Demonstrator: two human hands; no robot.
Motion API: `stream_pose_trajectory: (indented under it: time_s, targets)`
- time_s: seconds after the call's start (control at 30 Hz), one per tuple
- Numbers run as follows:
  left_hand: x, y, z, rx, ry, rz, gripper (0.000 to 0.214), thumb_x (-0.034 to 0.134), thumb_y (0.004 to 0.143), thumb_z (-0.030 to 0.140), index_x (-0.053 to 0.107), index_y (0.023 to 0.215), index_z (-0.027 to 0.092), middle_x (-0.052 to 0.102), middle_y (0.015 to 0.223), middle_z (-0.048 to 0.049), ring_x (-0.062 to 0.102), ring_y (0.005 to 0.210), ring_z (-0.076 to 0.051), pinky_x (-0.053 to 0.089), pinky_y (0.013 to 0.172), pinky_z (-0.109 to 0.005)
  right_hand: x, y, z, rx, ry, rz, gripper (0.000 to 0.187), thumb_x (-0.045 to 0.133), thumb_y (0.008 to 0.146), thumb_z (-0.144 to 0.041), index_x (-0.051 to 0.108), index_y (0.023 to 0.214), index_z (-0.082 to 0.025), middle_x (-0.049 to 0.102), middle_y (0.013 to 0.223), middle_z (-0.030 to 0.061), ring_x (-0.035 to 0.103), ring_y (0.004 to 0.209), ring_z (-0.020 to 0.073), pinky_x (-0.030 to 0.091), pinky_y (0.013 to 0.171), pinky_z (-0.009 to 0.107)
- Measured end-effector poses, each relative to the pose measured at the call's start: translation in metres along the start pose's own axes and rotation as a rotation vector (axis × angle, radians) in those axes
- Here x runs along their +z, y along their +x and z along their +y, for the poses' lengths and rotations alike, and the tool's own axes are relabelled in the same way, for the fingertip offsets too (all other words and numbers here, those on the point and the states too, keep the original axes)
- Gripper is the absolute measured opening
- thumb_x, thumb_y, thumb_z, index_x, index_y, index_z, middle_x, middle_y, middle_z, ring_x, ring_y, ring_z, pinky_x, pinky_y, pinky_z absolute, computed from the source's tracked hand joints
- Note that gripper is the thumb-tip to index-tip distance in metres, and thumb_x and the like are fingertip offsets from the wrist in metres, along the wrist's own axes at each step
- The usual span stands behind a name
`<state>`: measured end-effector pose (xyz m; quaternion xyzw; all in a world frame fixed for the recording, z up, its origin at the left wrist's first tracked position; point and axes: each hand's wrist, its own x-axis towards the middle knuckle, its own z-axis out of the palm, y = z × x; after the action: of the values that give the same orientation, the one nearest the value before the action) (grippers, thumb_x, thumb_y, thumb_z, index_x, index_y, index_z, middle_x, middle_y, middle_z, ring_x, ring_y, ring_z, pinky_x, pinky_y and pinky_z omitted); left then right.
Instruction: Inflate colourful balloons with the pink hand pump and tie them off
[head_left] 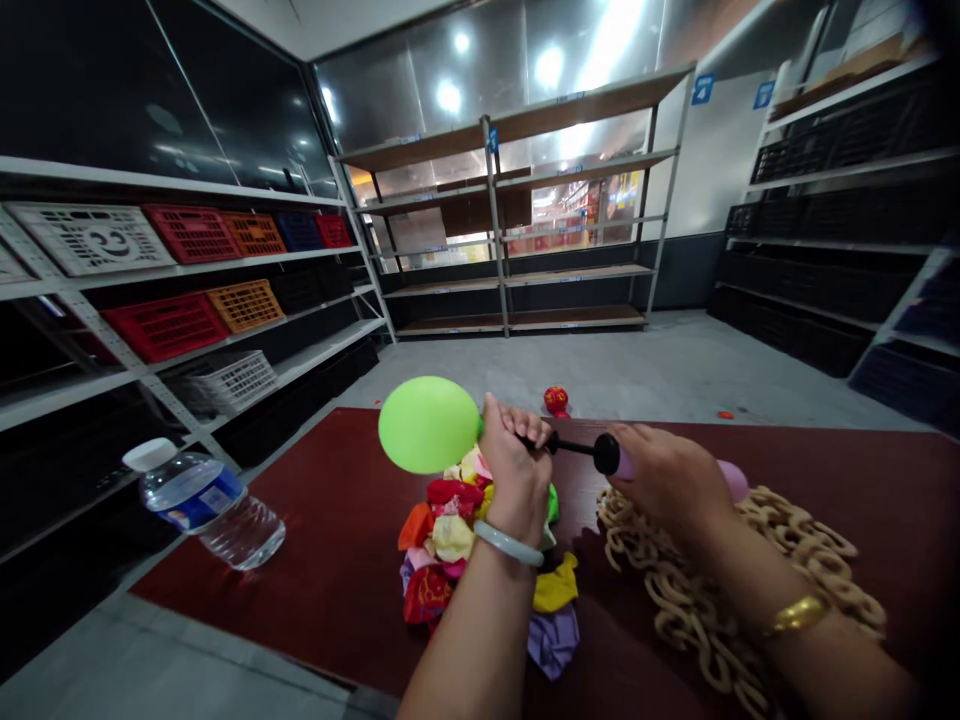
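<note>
Nearest, a pale, smooth bangle (508, 545) rings the left wrist and a shiny gold-coloured bracelet (799, 615) the right. Beneath the arms, on a dark reddish-brown table (322, 560), lies a pile of limp balloons (452, 538) in red, orange, cream, yellow and purple — a red one bears gold-coloured print, illegible here. To its right spreads a heap of tan, looped, ropelike pieces (694, 615). At the left, a clear plastic bottle (255, 530) with a white cap wears a blue label (201, 500) whose writing is too blurred to read.

Above the pile, the left hand (517, 450) has its fingers curled around the black end of a slim black and pale purple hand pump (606, 454); the right hand (671, 475) grips the purple part. The glossy lime-green balloon (429, 425) — inflated, egg-shaped, lying sideways in the air — has its neck end at the left thumb.

Beyond the table sits a small red ball (556, 401) with yellowish markings. Farther back, a white plastic crate (94, 240) shows a smiling-face cut-out, and blue signs (703, 90) with white marks hang by the grey metal shelving (495, 230)
</note>
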<state>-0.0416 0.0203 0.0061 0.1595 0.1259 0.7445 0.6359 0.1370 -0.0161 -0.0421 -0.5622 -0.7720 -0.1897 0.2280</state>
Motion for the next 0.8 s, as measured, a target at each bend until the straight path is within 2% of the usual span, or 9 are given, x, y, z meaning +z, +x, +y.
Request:
stream_pose_trajectory:
  time_s: [0.13,0.23,0.33,0.53,0.63,0.8]
  targets:
    - [-0.001,0.014,0.024,0.080,-0.010,0.038,0.051,0.058,0.094,0.039,0.029,0.057,0.020,0.030,0.043,0.0080,0.031,0.033,-0.006,0.021,0.040,-0.022,-0.002,-0.003,0.026,0.015,-0.033,0.008,0.036,0.061,0.084,-0.036,0.062,0.117,-0.022,0.072,0.101,0.0061,0.067,0.086,0.0253,0.041,0.068,0.035]
    - [-0.002,0.016,0.028,0.103,-0.037,0.035,0.049,0.055,0.095,0.037,0.029,0.058,0.020,0.029,0.044,0.0083,0.030,0.034,-0.006,0.021,0.040,-0.022,-0.007,-0.004,0.034,0.029,-0.078,0.013,0.037,0.062,0.083,-0.038,0.063,0.117,-0.024,0.071,0.097,0.0048,0.066,0.081,0.0248,0.038,0.065,0.035]
    - [0.000,0.011,0.017,0.080,-0.062,0.032,0.047,0.052,0.097,0.036,0.029,0.059,0.020,0.029,0.045,0.0084,0.029,0.034,-0.005,0.020,0.040,-0.022,-0.014,-0.004,0.025,0.042,-0.115,-0.005,0.038,0.064,0.080,-0.038,0.063,0.114,-0.021,0.071,0.094,0.0067,0.065,0.078,0.0255,0.036,0.063,0.035]
    - [0.005,-0.015,-0.022,-0.037,0.019,-0.043,0.050,0.055,0.095,0.042,0.030,0.058,0.020,0.029,0.046,0.0077,0.030,0.036,-0.006,0.022,0.041,-0.022,-0.025,-0.004,-0.012,0.055,-0.052,-0.037,0.033,0.063,0.081,-0.037,0.060,0.108,-0.019,0.070,0.093,0.0075,0.065,0.080,0.0244,0.032,0.063,0.033]
    - [0.006,-0.027,-0.037,-0.088,0.064,-0.079,0.051,0.055,0.095,0.046,0.032,0.058,0.020,0.030,0.046,0.0071,0.031,0.036,-0.006,0.023,0.041,-0.022,-0.026,-0.005,-0.022,0.073,-0.024,-0.038,0.029,0.061,0.082,-0.037,0.061,0.104,-0.019,0.070,0.091,0.0076,0.064,0.078,0.0231,0.031,0.062,0.032]
    - [0.008,-0.031,-0.038,-0.080,0.093,-0.080,0.051,0.058,0.093,0.047,0.034,0.058,0.020,0.032,0.046,0.0069,0.033,0.037,-0.006,0.025,0.042,-0.023,-0.020,-0.005,-0.021,0.060,0.043,0.004,0.029,0.058,0.084,-0.038,0.062,0.106,-0.020,0.071,0.093,0.0073,0.064,0.078,0.0216,0.033,0.063,0.031]
